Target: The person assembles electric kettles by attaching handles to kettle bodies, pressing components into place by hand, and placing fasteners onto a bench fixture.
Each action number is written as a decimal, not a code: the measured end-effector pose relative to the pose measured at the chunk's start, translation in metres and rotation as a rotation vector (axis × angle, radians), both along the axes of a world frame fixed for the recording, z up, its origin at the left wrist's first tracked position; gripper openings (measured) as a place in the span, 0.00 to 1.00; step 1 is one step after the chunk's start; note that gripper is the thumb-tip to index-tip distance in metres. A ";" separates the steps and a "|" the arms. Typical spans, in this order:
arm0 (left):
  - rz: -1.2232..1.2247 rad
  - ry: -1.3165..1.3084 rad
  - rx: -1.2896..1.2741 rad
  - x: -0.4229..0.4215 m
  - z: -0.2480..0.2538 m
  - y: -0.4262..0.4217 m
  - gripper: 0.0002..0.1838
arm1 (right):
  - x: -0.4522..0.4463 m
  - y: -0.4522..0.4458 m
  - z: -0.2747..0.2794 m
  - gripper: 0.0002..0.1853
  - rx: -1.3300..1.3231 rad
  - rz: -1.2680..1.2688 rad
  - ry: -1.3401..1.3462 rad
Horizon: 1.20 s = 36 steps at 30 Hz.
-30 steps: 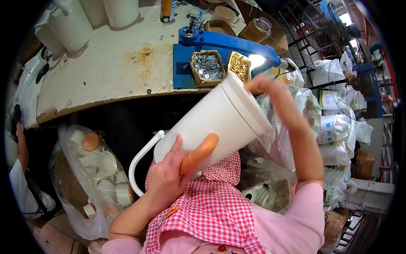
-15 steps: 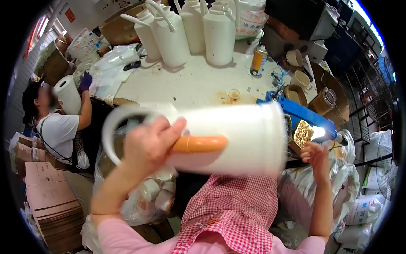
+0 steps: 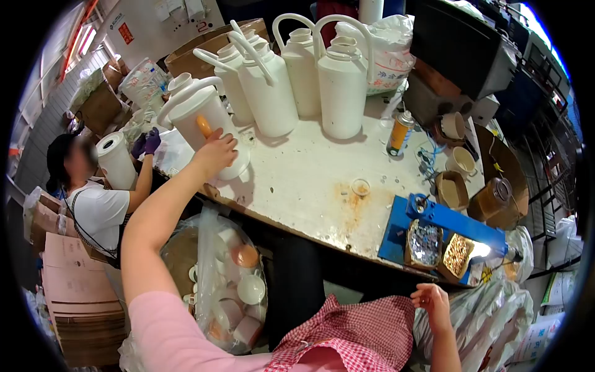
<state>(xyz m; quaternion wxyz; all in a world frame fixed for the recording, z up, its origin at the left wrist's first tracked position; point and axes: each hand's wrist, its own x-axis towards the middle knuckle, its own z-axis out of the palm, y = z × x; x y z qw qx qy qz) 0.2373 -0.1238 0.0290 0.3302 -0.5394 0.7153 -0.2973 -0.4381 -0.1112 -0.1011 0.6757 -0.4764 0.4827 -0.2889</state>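
Note:
A white jug with an orange handle stands at the left part of the table. Around or against its handle side is my left hand, fingers bent; the grip itself is partly hidden. My right hand hangs near the table's front right edge with curled fingers, and I cannot make out anything in it. Close to it are a box of silver washers and a box of brass-coloured pieces, beside a blue hand press.
Several white jugs stand at the back. An orange spray can is right of them. A person with purple gloves works at the left by a white cylinder. Below the table lies a bag of cups.
My left hand has carried the white jug from in front of me to the table's left side, where it now stands upright. My right hand has come down beside the press.

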 end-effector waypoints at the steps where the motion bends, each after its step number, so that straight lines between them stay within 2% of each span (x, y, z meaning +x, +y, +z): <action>1: -0.042 0.151 0.018 -0.010 0.012 -0.006 0.15 | 0.005 0.000 -0.005 0.25 0.037 -0.039 -0.051; 2: -0.136 0.138 -0.028 -0.023 0.023 -0.022 0.19 | 0.011 0.001 -0.013 0.25 0.077 -0.038 -0.053; 4: -0.274 0.016 -0.466 -0.007 0.029 -0.083 0.22 | 0.033 0.002 -0.022 0.23 0.168 0.015 -0.077; 6: -0.154 -0.175 -0.853 -0.014 0.081 -0.143 0.33 | 0.056 0.006 -0.022 0.20 0.211 0.162 -0.123; 7: 0.053 -0.301 -0.905 -0.023 0.107 -0.164 0.36 | 0.064 0.006 -0.019 0.17 0.214 0.217 -0.140; 9: 0.233 -0.176 -0.802 -0.004 0.131 -0.198 0.33 | 0.078 0.009 -0.013 0.16 0.199 0.231 -0.166; 11: 0.334 -0.277 -0.567 -0.010 0.140 -0.213 0.23 | 0.080 0.015 -0.020 0.17 0.191 0.204 -0.195; 12: 0.321 -0.279 -0.564 -0.021 0.144 -0.212 0.23 | 0.082 0.021 -0.026 0.18 0.194 0.189 -0.223; 14: 0.085 -0.106 -0.480 -0.050 0.149 -0.185 0.11 | 0.091 0.029 -0.026 0.18 0.187 0.221 -0.205; 15: 0.078 -0.107 -0.467 -0.066 0.154 -0.168 0.11 | 0.097 0.031 -0.026 0.17 0.168 0.265 -0.183; 17: -0.363 0.145 -0.509 -0.104 0.164 -0.126 0.09 | 0.115 0.034 -0.028 0.19 0.223 0.338 -0.200; 18: -0.363 0.204 -0.496 -0.127 0.171 -0.101 0.10 | 0.122 0.036 -0.039 0.23 0.174 0.360 -0.288; 20: -0.317 0.264 -0.492 -0.174 0.190 -0.044 0.13 | 0.148 0.043 -0.040 0.34 0.079 0.208 -0.333; 21: -0.278 0.271 -0.492 -0.193 0.198 -0.016 0.14 | 0.158 0.048 -0.039 0.35 0.023 0.143 -0.214; 23: -0.267 0.685 -0.533 -0.224 0.207 0.028 0.08 | 0.162 0.054 -0.042 0.36 0.202 -0.005 -0.358; 24: -0.172 0.842 -0.469 -0.236 0.213 0.053 0.09 | 0.154 0.066 -0.035 0.36 0.115 -0.003 -0.484; 25: -0.071 0.985 -0.394 -0.243 0.212 0.074 0.09 | 0.151 0.079 -0.032 0.34 0.243 -0.183 -0.449; 27: 0.239 1.197 -0.310 -0.236 0.194 0.102 0.11 | 0.110 0.098 -0.044 0.27 0.223 -0.166 -0.572; 28: 0.398 1.129 -0.337 -0.244 0.178 0.107 0.12 | 0.093 0.106 -0.038 0.23 0.183 -0.216 -0.453; 29: 0.556 1.048 -0.370 -0.251 0.154 0.115 0.13 | 0.074 0.118 -0.043 0.23 0.183 -0.244 -0.446; 31: 0.060 0.826 -0.468 -0.219 0.060 0.141 0.19 | 0.031 0.134 -0.059 0.23 -0.056 -0.175 -0.098; 32: 0.051 0.981 -0.353 -0.230 0.027 0.148 0.22 | 0.015 0.137 -0.061 0.23 -0.055 -0.193 0.052; 33: 0.035 1.117 -0.237 -0.251 0.000 0.159 0.25 | 0.008 0.136 -0.051 0.22 0.108 -0.341 0.037; 35: 0.325 1.439 -0.114 -0.267 -0.055 0.188 0.28 | -0.027 0.119 -0.039 0.20 -0.024 -0.131 0.249; 36: 0.328 1.449 -0.097 -0.268 -0.064 0.194 0.28 | -0.033 0.103 -0.023 0.18 -0.125 -0.198 0.440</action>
